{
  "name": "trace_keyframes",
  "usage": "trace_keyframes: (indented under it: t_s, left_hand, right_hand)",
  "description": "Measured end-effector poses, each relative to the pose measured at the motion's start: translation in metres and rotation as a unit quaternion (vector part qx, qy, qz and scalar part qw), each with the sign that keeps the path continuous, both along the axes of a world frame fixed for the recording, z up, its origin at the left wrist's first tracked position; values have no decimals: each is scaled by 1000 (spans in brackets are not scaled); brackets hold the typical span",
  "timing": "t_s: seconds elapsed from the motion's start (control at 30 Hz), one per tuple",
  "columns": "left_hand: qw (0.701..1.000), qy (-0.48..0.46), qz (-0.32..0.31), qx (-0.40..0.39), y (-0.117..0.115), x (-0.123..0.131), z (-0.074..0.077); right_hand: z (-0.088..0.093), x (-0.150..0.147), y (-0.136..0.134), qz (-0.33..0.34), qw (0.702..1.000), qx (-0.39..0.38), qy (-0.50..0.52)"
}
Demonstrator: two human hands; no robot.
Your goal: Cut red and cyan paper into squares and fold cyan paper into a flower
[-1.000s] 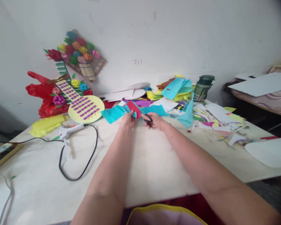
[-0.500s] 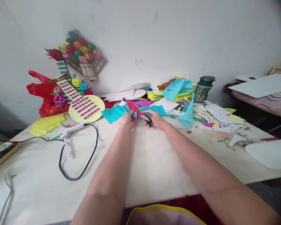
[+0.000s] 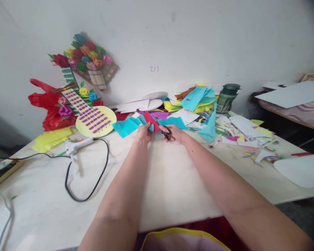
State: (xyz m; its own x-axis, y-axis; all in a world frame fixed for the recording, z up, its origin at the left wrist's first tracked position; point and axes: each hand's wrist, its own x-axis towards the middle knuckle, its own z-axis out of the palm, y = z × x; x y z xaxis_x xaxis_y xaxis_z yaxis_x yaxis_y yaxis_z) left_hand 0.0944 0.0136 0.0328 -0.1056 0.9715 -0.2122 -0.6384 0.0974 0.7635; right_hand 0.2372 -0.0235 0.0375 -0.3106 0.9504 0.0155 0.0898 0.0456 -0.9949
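My left hand (image 3: 144, 133) pinches a piece of red paper (image 3: 150, 119), with a bit of blue paper under or beside the fingers. In my right hand (image 3: 174, 134) is a pair of scissors (image 3: 166, 133) with black handles, its blades pointing up and left along the right side of the red paper. Whether the blades are cutting into it is too small to tell. Behind both hands lie blue paper sheets (image 3: 126, 127), spreading to the left and right on the table.
A yellow paper guitar (image 3: 96, 121), a glue gun (image 3: 78, 145) and its looped black cord are on the left. Further back are stacked coloured papers (image 3: 196, 99) and a green bottle (image 3: 227, 99). Paper scraps (image 3: 240, 130) litter the table's right side.
The scissors' handles have spread wider apart in my right hand. My left hand keeps its hold on the red paper, almost in the same place. The camera view has shifted slightly.
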Motion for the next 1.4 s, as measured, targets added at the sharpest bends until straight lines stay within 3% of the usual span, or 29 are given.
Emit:
trace_keyframes:
  t_s: [0.5, 1.4]
  left_hand:
    - [999, 25, -4, -47, -6, 6, 11]
    - [999, 48, 12, -15, -9, 5, 13]
  right_hand:
    - [-2, -2, 4, -10, 1000, -1, 18]
    - [-5, -8, 4, -11, 999, -18, 43]
